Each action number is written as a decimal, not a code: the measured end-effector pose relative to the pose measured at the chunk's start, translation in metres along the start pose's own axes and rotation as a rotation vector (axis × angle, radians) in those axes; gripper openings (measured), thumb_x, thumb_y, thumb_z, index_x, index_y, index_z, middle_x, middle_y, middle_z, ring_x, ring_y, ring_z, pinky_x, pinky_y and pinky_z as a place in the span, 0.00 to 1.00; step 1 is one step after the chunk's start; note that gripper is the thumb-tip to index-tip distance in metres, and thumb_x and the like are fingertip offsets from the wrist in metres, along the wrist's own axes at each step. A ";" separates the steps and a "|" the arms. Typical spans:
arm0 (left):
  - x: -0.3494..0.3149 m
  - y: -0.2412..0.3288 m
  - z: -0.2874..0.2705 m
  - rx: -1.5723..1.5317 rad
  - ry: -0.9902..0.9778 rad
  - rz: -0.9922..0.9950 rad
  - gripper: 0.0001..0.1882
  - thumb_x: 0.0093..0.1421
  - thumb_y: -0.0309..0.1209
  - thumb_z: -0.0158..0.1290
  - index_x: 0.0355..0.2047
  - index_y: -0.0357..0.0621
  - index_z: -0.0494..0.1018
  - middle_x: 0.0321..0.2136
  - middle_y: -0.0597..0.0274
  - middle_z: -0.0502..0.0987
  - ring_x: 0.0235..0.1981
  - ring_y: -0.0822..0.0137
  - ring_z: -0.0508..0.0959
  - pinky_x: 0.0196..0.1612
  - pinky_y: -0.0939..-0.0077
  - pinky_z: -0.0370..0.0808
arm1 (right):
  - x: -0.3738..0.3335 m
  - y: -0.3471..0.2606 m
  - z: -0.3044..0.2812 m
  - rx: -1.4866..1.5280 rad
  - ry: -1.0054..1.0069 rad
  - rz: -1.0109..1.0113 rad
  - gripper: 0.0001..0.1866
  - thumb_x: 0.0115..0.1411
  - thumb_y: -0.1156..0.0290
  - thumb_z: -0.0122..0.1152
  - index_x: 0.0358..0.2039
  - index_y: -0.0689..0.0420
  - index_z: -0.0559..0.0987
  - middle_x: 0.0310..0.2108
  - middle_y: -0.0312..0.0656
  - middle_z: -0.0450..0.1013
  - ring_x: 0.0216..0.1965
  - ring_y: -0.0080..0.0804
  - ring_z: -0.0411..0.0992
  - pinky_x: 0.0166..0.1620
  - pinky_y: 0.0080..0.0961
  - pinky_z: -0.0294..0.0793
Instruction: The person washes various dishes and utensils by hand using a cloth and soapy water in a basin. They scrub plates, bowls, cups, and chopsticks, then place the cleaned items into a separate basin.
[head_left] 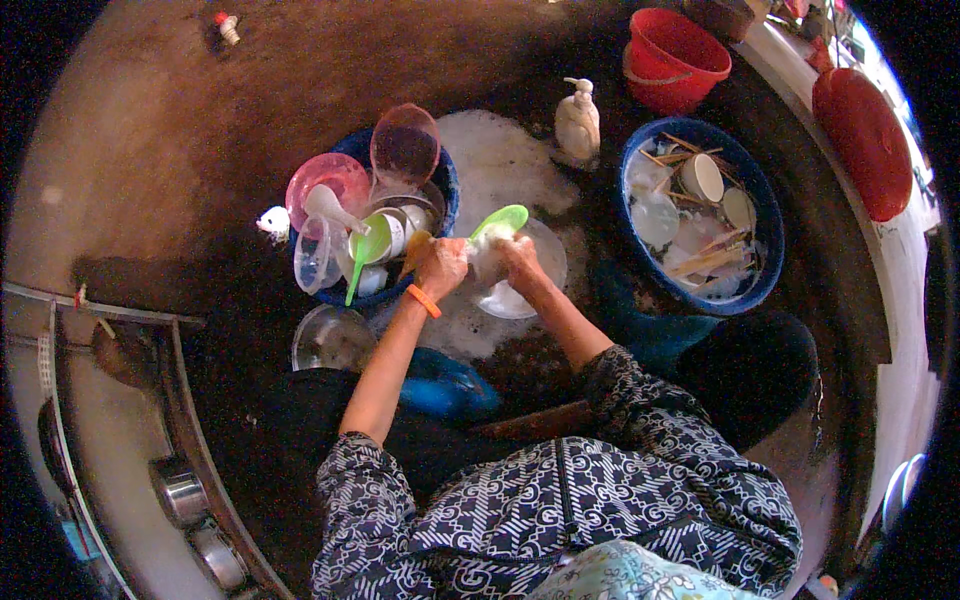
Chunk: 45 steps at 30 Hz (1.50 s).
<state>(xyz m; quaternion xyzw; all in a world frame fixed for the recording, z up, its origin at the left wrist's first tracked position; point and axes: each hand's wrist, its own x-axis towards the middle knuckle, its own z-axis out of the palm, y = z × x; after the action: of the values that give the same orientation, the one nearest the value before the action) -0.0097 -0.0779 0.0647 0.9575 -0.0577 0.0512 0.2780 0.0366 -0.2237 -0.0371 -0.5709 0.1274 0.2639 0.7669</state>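
My left hand (442,265), with an orange band (423,301) at its wrist, is closed around the handle end of a light green spoon (507,218). The spoon's bowl points up and to the right. My right hand (519,260) is closed against the spoon's neck, where a foamy white lump (490,238) shows; I cannot tell whether that is a scrubber or just suds. Under both hands lies a pale, translucent bowl (548,262) on the soapy floor. Left of my left hand, a blue tub (452,190) holds stacked dishes and a second green ladle (370,240).
At right, another blue tub (775,235) holds cups, bowls and chopsticks in water. Behind stand a pump bottle (578,125) and a red bucket (680,65). A clear bowl (332,340) sits left of my left forearm. Metal pots (181,490) are on a shelf at lower left.
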 end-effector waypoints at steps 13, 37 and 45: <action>-0.006 0.018 -0.012 0.538 -0.256 0.064 0.09 0.48 0.31 0.51 0.18 0.41 0.78 0.24 0.43 0.78 0.29 0.47 0.80 0.34 0.55 0.77 | -0.034 -0.051 0.003 -1.024 -0.389 -1.210 0.13 0.58 0.66 0.54 0.43 0.51 0.75 0.41 0.44 0.74 0.45 0.45 0.72 0.49 0.40 0.71; -0.017 -0.009 0.044 -0.164 -0.062 -0.183 0.11 0.47 0.29 0.45 0.21 0.33 0.74 0.21 0.38 0.73 0.26 0.39 0.75 0.32 0.53 0.72 | 0.010 0.007 0.002 -0.219 -0.206 -0.310 0.17 0.56 0.63 0.58 0.44 0.57 0.76 0.36 0.37 0.74 0.34 0.27 0.71 0.36 0.27 0.70; 0.000 0.007 0.001 -0.571 -0.047 -0.378 0.18 0.56 0.38 0.52 0.22 0.32 0.76 0.16 0.52 0.77 0.18 0.62 0.80 0.25 0.67 0.76 | 0.000 -0.044 0.002 -0.551 -0.075 -0.641 0.21 0.52 0.67 0.60 0.46 0.62 0.73 0.39 0.43 0.76 0.39 0.32 0.73 0.44 0.30 0.72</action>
<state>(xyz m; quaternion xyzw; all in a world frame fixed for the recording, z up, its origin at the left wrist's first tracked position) -0.0108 -0.0840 0.0677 0.8356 0.1022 -0.0413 0.5381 0.0609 -0.2313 -0.0012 -0.7553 -0.1600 0.0570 0.6330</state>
